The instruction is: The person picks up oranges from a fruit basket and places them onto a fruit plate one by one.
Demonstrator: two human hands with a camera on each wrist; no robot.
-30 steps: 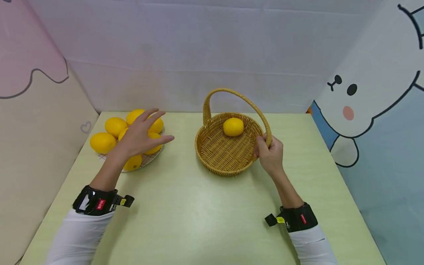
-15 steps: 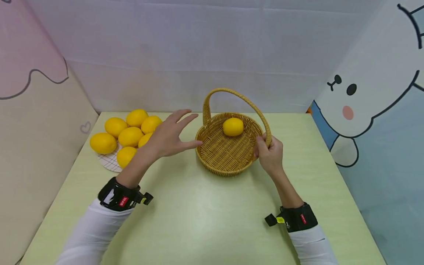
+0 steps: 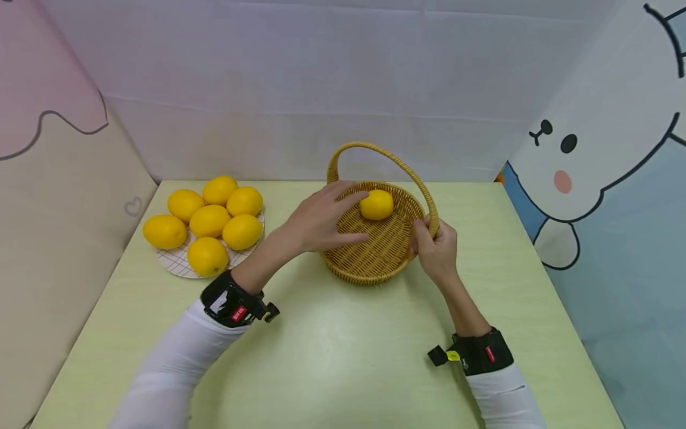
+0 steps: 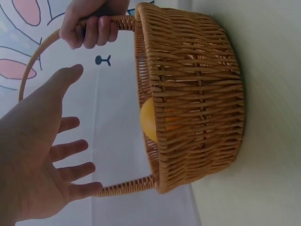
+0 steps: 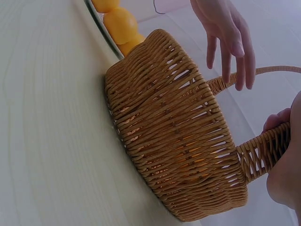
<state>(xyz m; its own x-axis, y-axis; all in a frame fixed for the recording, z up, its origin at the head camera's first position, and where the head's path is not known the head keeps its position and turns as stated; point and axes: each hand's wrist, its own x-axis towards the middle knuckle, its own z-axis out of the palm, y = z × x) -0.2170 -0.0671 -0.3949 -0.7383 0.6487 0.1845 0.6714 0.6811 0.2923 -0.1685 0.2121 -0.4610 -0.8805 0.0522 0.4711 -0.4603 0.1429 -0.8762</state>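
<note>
A round wicker basket (image 3: 375, 253) with a tall arched handle (image 3: 370, 145) stands on the table. One lemon (image 3: 377, 205) lies inside it near the back. My right hand (image 3: 436, 247) grips the right foot of the handle, its fingers curled round the weave in the left wrist view. Over the basket's left rim hovers my left hand (image 3: 327, 220), fingers spread and holding nothing; the right wrist view has that same hand (image 5: 228, 40) above the rim. Several lemons (image 3: 209, 221) rest on a white plate (image 3: 179, 262) with a line pattern at the left.
The pale green table (image 3: 332, 357) reaches back to a white cloth wall (image 3: 268, 89). On the right is a printed panel (image 3: 616, 250) with a cartoon animal. A cream and pink panel (image 3: 64, 208) borders the left side.
My left hand has moved right, from over the plate of lemons to above the basket, empty throughout. The right hand keeps its hold on the handle, and the basket has stayed put.
</note>
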